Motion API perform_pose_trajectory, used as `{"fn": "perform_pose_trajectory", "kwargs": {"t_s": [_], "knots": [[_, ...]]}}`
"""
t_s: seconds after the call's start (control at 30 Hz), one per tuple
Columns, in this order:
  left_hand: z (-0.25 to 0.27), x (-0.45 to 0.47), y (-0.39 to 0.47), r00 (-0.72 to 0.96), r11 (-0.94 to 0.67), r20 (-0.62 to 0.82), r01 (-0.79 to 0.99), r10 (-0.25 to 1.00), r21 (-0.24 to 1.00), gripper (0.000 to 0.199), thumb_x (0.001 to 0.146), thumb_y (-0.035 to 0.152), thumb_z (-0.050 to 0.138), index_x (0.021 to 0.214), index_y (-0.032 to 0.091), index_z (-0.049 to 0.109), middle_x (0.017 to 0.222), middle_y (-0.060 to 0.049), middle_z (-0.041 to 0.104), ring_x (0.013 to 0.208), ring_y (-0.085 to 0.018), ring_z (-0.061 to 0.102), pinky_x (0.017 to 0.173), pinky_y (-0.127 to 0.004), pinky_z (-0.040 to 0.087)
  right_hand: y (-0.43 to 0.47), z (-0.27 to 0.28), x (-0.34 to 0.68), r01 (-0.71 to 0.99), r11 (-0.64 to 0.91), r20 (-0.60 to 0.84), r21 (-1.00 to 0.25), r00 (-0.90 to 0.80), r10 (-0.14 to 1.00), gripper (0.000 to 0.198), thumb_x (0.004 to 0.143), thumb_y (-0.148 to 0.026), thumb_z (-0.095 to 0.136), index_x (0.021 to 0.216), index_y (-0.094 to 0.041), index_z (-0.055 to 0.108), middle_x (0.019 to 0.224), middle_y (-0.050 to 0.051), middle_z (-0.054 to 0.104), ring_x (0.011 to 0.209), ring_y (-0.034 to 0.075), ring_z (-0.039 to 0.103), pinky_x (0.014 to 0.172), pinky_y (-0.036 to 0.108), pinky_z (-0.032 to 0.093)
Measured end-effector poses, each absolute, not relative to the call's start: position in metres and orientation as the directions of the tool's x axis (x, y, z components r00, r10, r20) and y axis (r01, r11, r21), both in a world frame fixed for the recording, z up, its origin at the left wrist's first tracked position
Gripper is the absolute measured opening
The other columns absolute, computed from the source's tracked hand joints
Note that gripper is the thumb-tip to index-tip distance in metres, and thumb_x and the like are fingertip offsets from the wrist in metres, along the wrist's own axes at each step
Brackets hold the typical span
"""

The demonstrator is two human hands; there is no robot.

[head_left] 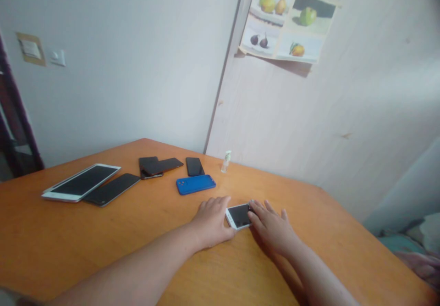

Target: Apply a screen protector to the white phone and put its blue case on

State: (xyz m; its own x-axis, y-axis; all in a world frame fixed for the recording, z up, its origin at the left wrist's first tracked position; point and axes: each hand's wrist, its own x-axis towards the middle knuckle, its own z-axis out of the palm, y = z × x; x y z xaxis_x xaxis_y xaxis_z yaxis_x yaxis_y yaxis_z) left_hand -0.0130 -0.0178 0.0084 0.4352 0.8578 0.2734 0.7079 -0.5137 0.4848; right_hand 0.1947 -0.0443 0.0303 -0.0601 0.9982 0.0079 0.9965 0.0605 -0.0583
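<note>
A white-framed smartphone (239,216) with a dark screen lies face up on the wooden table, between my two hands. My left hand (213,223) rests at its left end, fingers stretched out, thumb close to the near left corner. Over the right end, my right hand (271,227) lies with fingers spread, the foremost ones touching the phone and covering that end. Whether the fingertips press on it cannot be told. Beyond the left hand is a blue phone case (195,184), camera cutout at its left.
A black phone (195,166) lies behind the case, near a small clear pump bottle (226,162). Two dark phones (167,164) overlap farther left. A white tablet (82,182) and another dark phone (112,189) lie at the left. Walls border the table's (165,269) far edge.
</note>
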Motion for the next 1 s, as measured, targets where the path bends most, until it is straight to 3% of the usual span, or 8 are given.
{"fn": "perform_pose_trajectory", "kwargs": {"t_s": [0.2,0.27,0.4,0.47,0.7,0.8,0.93,1.0], "knots": [[0.01,-0.015,-0.018,0.455,-0.529,0.272,0.694,0.848,0.489,0.077,0.071,0.049,0.068,0.138,0.019,0.046,0.133,-0.015,0.059,0.122,-0.036,0.054,0.102,-0.049,0.042,-0.073,0.046,0.167,0.903,0.391,-0.023,-0.176,-0.401,0.916,0.05,0.102,-0.052,0.026,0.148,-0.039,0.04,0.156,0.002,0.039,0.148,0.03,0.023,0.114,0.067,0.014],[0.01,-0.015,-0.017,0.458,-0.532,0.273,0.695,0.846,0.484,0.076,0.07,0.049,0.068,0.137,0.019,0.047,0.132,-0.015,0.059,0.122,-0.036,0.054,0.101,-0.049,0.042,-0.072,0.047,0.172,0.925,0.345,-0.035,-0.158,-0.355,0.934,0.05,0.102,-0.051,0.025,0.147,-0.038,0.041,0.156,0.001,0.04,0.148,0.031,0.023,0.114,0.069,0.012],[0.009,-0.016,-0.016,0.455,-0.53,0.272,0.7,0.848,0.478,0.072,0.069,0.046,0.069,0.133,0.022,0.05,0.132,-0.013,0.06,0.122,-0.035,0.053,0.103,-0.047,0.041,-0.056,0.042,0.2,0.996,0.075,-0.022,-0.044,-0.076,0.997,0.051,0.101,-0.049,0.027,0.145,-0.031,0.047,0.154,0.004,0.042,0.146,0.037,0.026,0.109,0.075,0.012],[0.008,-0.016,-0.015,0.462,-0.534,0.27,0.699,0.845,0.476,0.071,0.069,0.046,0.07,0.132,0.022,0.05,0.131,-0.013,0.06,0.122,-0.035,0.053,0.103,-0.047,0.041,-0.054,0.042,0.205,0.999,0.035,-0.005,-0.018,-0.036,0.999,0.051,0.101,-0.049,0.03,0.144,-0.029,0.048,0.154,0.006,0.043,0.145,0.038,0.028,0.108,0.075,0.012],[0.008,-0.017,-0.014,0.477,-0.551,0.278,0.698,0.834,0.457,0.071,0.07,0.051,0.07,0.131,0.021,0.052,0.127,-0.013,0.061,0.119,-0.035,0.055,0.099,-0.045,0.044,-0.084,0.059,0.166,0.877,0.436,-0.022,-0.2,-0.449,0.893,0.046,0.101,-0.049,0.032,0.139,-0.034,0.053,0.148,0.005,0.051,0.142,0.027,0.038,0.117,0.054,0.019],[0.007,-0.018,-0.013,0.48,-0.557,0.283,0.699,0.83,0.449,0.069,0.071,0.052,0.069,0.131,0.021,0.052,0.128,-0.012,0.061,0.119,-0.034,0.055,0.099,-0.045,0.043,-0.081,0.06,0.176,0.92,0.349,-0.056,-0.179,-0.364,0.93,0.048,0.101,-0.05,0.033,0.142,-0.034,0.051,0.149,0.004,0.049,0.143,0.03,0.036,0.116,0.061,0.016],[0.008,-0.018,-0.012,0.489,-0.561,0.276,0.698,0.827,0.444,0.067,0.07,0.048,0.07,0.129,0.022,0.053,0.128,-0.011,0.06,0.119,-0.034,0.054,0.1,-0.045,0.042,-0.068,0.056,0.202,0.991,0.126,-0.033,-0.035,-0.127,0.991,0.045,0.1,-0.043,0.036,0.136,-0.027,0.058,0.144,0.01,0.055,0.139,0.036,0.041,0.11,0.071,0.017],[0.008,-0.018,-0.012,0.495,-0.568,0.278,0.698,0.823,0.437,0.065,0.07,0.048,0.07,0.128,0.022,0.054,0.127,-0.011,0.06,0.119,-0.034,0.054,0.101,-0.045,0.042,-0.068,0.057,0.204,0.992,0.127,-0.023,-0.019,-0.127,0.992,0.043,0.099,-0.04,0.038,0.133,-0.025,0.061,0.14,0.011,0.058,0.138,0.036,0.043,0.111,0.069,0.017]]}}
